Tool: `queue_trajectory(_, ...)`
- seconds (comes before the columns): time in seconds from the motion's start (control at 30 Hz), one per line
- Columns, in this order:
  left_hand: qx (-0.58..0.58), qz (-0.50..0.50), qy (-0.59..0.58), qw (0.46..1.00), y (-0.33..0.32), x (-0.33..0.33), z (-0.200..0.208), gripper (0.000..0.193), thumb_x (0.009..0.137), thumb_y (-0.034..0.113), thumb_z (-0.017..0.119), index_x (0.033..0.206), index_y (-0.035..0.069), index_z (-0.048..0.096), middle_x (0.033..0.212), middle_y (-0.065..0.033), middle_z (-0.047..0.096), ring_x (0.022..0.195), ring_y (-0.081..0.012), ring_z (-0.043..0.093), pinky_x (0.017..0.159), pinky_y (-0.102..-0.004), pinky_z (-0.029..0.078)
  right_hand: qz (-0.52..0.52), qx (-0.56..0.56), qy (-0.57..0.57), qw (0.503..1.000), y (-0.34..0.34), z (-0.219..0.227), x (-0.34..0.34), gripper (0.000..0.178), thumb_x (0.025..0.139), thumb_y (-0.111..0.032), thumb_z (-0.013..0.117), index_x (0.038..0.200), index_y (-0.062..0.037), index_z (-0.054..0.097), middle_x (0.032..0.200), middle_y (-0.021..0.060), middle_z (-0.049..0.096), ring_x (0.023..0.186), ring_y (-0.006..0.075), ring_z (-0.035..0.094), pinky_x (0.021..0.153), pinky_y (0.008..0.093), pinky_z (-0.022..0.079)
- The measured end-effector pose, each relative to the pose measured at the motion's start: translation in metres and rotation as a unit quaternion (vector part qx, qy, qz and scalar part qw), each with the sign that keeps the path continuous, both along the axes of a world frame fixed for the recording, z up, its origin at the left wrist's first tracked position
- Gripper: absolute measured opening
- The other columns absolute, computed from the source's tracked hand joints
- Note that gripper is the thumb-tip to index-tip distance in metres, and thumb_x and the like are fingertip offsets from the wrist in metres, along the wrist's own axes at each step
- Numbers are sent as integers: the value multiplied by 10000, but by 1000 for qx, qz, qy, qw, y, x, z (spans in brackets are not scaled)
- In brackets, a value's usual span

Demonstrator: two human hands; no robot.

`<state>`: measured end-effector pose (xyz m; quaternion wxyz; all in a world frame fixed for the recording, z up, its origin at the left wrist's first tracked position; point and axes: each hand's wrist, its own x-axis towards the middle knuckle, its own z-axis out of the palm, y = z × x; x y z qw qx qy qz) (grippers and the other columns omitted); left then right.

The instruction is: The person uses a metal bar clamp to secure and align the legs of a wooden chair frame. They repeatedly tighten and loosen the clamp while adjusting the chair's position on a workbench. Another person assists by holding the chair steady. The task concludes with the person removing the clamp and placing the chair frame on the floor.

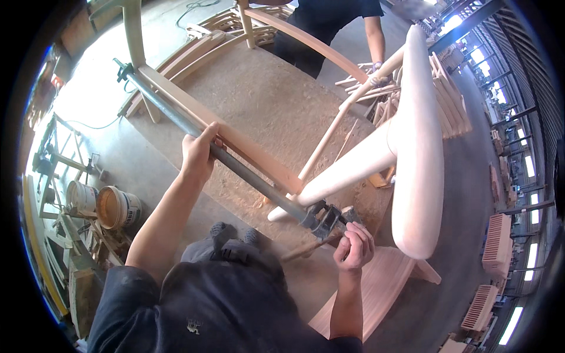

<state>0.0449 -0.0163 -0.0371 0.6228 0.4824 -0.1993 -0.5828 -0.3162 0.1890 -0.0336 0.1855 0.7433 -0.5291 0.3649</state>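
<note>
A wooden chair frame (235, 141) with pale rounded legs and rails stands on a dusty worktable (247, 82). Along its near rail runs a long grey pipe clamp (247, 173), from the upper left down to a dark metal clamp head (322, 219) by the near leg. My left hand (200, 154) is closed around the pipe about midway. My right hand (354, 246) is closed at the clamp head's screw end; the fingers hide most of what they grip. Close to the camera, a thick rounded wooden piece (418, 147) rises on the right.
Across the table a co-worker's hand (381, 69) rests at the chair's far side. Several wooden parts (453, 103) are stacked beyond. Two buckets (115, 207) stand on the floor at left, near wood scraps. A curved wooden panel (376, 282) lies below my right hand.
</note>
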Motion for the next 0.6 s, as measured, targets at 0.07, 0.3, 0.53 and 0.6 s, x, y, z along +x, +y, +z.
queue_trajectory(0.07, -4, 8, -5, 1000, 1, -2, 0, 171, 938, 125, 693, 954, -17, 599, 788, -68, 588, 626, -154, 577, 586, -332, 524, 0, 42, -67, 997, -9, 25, 11, 204, 1012, -143, 509, 899, -10, 613, 884, 135, 714, 809, 319, 705, 762, 414, 573)
queue_trajectory(0.3, -25, 6, -3, 1000, 4, -5, 4, 201, 938, 144, 694, 977, -31, 605, 808, -70, 602, 641, -153, 597, 574, -312, 528, -85, 606, -544, 574, -79, 37, -82, 213, 1023, -161, 532, 973, 2, 660, 841, 70, 727, 755, 139, 681, 686, 288, 541)
queue_trajectory(0.53, 9, -76, -34, 997, 10, 11, -2, 333, 916, 239, 776, 1052, 10, 577, 882, -52, 610, 759, -161, 637, 688, -320, 555, -36, 427, -609, 667, -59, -80, -86, 172, 1008, -91, 526, 1049, -12, 673, 942, 57, 703, 816, 133, 678, 711, 270, 550)
queue_trajectory(0.6, -7, -46, -209, 977, 15, 30, -8, 470, 883, 270, 811, 1155, -11, 550, 1028, -102, 623, 941, -207, 636, 849, -372, 539, -122, 349, -549, 750, -58, -69, -79, 176, 1002, -66, 525, 1076, -18, 677, 994, 56, 694, 847, 133, 679, 721, 265, 553)
